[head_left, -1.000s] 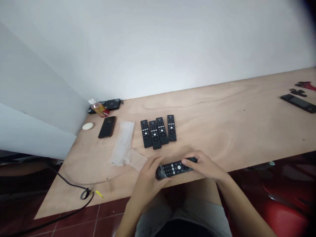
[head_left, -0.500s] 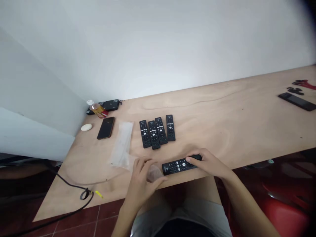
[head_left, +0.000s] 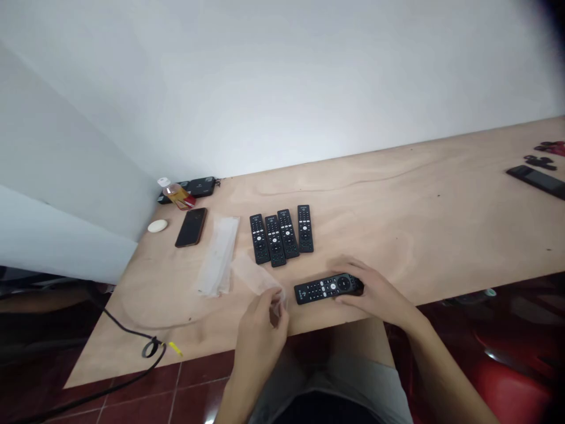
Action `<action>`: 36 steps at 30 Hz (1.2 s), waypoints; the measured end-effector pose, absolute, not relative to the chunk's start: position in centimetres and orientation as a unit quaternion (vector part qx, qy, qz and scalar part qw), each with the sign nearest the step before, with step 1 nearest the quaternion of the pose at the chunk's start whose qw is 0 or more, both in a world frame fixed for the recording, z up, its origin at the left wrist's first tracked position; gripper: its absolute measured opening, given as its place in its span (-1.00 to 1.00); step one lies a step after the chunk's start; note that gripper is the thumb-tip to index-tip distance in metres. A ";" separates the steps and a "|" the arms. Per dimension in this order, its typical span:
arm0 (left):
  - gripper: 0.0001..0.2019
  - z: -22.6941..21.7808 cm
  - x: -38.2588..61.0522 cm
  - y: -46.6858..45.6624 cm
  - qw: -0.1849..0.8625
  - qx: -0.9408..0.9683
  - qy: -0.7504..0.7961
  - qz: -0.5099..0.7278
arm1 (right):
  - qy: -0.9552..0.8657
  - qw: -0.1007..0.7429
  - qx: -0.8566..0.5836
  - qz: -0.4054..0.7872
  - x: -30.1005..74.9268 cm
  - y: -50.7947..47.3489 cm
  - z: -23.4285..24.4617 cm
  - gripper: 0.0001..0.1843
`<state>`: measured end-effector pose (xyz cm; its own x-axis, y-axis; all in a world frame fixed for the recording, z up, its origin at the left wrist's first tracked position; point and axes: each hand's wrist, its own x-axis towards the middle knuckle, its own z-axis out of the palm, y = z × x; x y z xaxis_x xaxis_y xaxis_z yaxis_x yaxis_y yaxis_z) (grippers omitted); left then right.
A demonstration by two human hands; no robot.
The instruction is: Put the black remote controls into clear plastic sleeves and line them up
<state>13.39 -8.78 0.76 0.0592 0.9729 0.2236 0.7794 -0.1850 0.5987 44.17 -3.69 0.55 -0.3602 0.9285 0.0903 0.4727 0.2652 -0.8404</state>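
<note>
A black remote control [head_left: 324, 288] lies near the front edge of the wooden table [head_left: 419, 200], bare of any wrapping. My right hand [head_left: 375, 291] is closed around its right end. My left hand [head_left: 262, 330] pinches a clear plastic sleeve [head_left: 256, 280] that trails up and left from my fingers, just left of the remote. Several more black remotes [head_left: 282, 235] lie side by side behind it, and a pile of flat clear sleeves [head_left: 218, 253] lies to their left.
A dark phone [head_left: 191, 227], a white oval object [head_left: 157, 225], a small bottle of yellow liquid [head_left: 174, 192] and a black box [head_left: 200, 186] sit at the back left. Another black device [head_left: 536, 180] lies far right. A black cable [head_left: 132, 347] hangs off the front left.
The plastic sleeve has come off the remote's left end. My left hand drew it away to the left while my right hand shifted the remote rightward.
</note>
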 end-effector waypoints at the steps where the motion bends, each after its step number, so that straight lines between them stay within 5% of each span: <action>1: -0.80 0.7 13.3 -8.8 0.172 0.707 0.611 0.311 | -0.739 0.299 -0.474 0.374 44.2 -3.8 0.6 -0.46; 36: -0.83 0.9 13.1 -9.2 0.272 0.638 0.600 0.399 | -0.680 0.360 -0.481 0.421 42.3 -4.9 0.8 -0.66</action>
<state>13.08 -9.19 0.89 -0.0378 0.9825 0.1823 0.5490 -0.1320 0.8254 42.32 -4.89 0.82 -0.2789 0.9567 0.0840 0.3503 0.1828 -0.9186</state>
